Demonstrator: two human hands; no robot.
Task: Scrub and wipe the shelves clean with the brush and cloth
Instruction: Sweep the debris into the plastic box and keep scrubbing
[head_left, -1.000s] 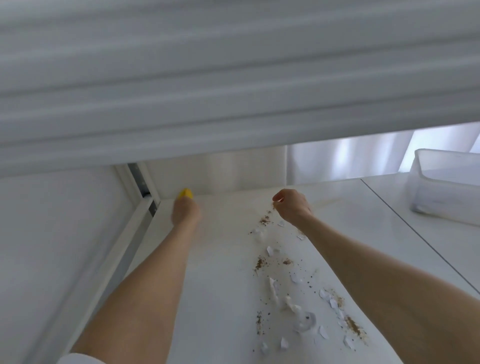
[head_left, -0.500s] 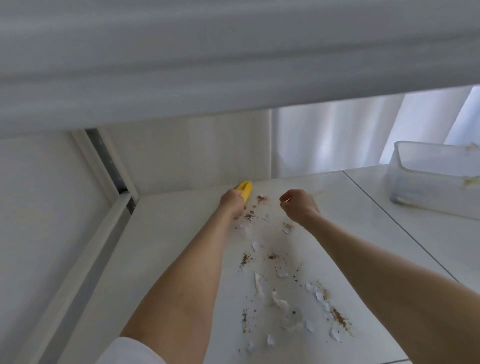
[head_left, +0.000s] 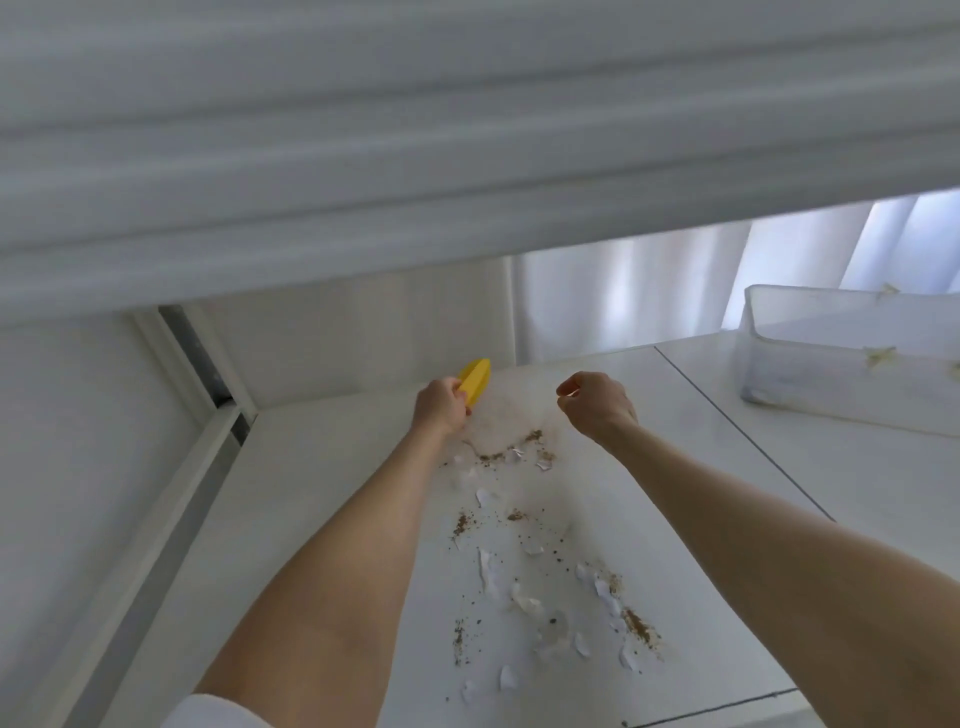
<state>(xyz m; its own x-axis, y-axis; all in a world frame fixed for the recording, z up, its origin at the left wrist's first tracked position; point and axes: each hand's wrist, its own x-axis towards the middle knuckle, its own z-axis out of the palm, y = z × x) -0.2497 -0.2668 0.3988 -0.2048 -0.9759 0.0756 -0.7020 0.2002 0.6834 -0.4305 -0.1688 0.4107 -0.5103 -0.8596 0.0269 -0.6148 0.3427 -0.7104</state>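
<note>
**Brush at the back of the shelf, mess all in front of it**

The white shelf (head_left: 291, 519) fills most of the view, with a clear plastic bin (head_left: 831, 358) sitting well off to the right. The left hand (head_left: 440, 406) is wrapped tight round a yellow brush (head_left: 475, 380) near the back wall, and its long end points away and a bit right. The right hand (head_left: 597, 408) is curled just beside it, but I can't tell if it's pinching anything, and there's no cloth in sight. The crumbs and paper scraps (head_left: 519, 519) start right below both hands and trail toward the front edge. I reckon the next stroke is a pull toward the body, and the left hand's the 1 to do it.
</note>
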